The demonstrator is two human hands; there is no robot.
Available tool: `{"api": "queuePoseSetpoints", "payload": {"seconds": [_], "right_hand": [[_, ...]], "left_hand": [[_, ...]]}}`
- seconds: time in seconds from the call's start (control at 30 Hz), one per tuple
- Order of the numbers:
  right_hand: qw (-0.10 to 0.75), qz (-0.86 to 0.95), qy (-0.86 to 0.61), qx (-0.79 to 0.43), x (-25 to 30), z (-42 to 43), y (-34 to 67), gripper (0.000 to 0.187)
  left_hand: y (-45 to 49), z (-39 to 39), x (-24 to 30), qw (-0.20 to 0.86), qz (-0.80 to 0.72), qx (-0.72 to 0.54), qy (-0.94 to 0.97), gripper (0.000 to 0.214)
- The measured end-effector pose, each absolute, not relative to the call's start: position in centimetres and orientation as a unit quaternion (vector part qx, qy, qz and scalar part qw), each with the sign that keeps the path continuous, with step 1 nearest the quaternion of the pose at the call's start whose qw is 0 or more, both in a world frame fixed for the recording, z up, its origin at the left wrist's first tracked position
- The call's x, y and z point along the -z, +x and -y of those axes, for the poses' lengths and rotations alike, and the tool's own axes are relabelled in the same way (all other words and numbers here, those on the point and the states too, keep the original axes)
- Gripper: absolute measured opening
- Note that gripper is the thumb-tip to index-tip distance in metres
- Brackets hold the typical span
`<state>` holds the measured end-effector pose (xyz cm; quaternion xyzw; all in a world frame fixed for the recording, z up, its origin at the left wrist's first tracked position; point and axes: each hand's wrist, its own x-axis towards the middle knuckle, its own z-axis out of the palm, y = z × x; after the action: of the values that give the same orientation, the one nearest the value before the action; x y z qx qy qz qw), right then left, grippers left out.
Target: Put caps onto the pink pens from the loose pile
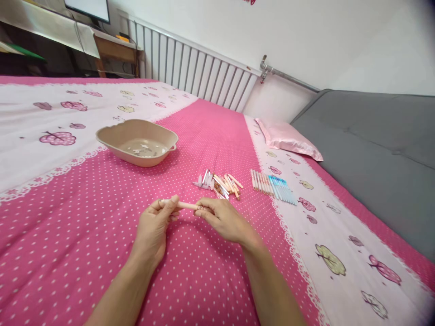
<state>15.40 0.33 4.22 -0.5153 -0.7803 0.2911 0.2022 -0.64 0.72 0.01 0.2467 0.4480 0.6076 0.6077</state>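
A thin peach-coloured pen (183, 205) is held level between both hands above the pink dotted bedspread (102, 235). My left hand (154, 226) pinches its left end with thumb and fingers. My right hand (222, 218) pinches the right end, where a small cap or tip shows. Just beyond the hands lies a loose heap of pens and caps (219, 183). To its right a neat row of pink and blue pens (273, 186) lies side by side.
A beige plastic basin (113, 136) with a few small bits inside sits on the bed at left. A pink pillow (288, 140) lies by the grey sofa (374, 149). A white radiator (197, 72) lines the wall; a desk stands far left.
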Motion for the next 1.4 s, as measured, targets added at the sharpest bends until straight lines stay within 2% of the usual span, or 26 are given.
{"api": "queuePoseSetpoints", "payload": {"seconds": [0.23,0.37,0.47,0.6,0.8,1.07,1.3,1.4], "right_hand": [[0.216,0.774,-0.517,-0.295,-3.9,-0.6,15.7,0.02],[0.225,0.77,-0.513,-0.307,-4.1,-0.7,15.9,0.021],[0.227,0.763,-0.524,-0.302,-4.4,-0.7,16.0,0.02],[0.231,0.76,-0.535,-0.288,-4.4,-0.6,15.9,0.02],[0.238,0.76,-0.546,-0.26,-4.2,-0.4,15.8,0.016],[0.25,0.766,-0.547,-0.227,-4.3,-0.4,15.7,0.014],[0.242,0.766,-0.552,-0.222,-4.4,-0.5,16.0,0.016],[0.241,0.763,-0.56,-0.214,-4.5,-0.6,16.1,0.017]], "left_hand": [[-0.5,-0.6,0.0,0.628,-0.396,-0.604,0.291,0.027],[-0.4,-0.4,-0.6,0.642,-0.337,-0.602,0.335,0.044],[-0.3,-0.3,-0.6,0.641,-0.334,-0.596,0.35,0.038],[-0.2,-0.5,-0.2,0.614,-0.354,-0.611,0.352,0.026],[-0.3,-0.7,0.2,0.583,-0.438,-0.62,0.291,0.03],[-0.5,-0.8,0.7,0.563,-0.517,-0.568,0.305,0.035],[-0.4,-0.3,-0.6,0.61,-0.388,-0.596,0.349,0.04],[-0.2,-0.2,-0.7,0.609,-0.372,-0.597,0.366,0.032]]}}
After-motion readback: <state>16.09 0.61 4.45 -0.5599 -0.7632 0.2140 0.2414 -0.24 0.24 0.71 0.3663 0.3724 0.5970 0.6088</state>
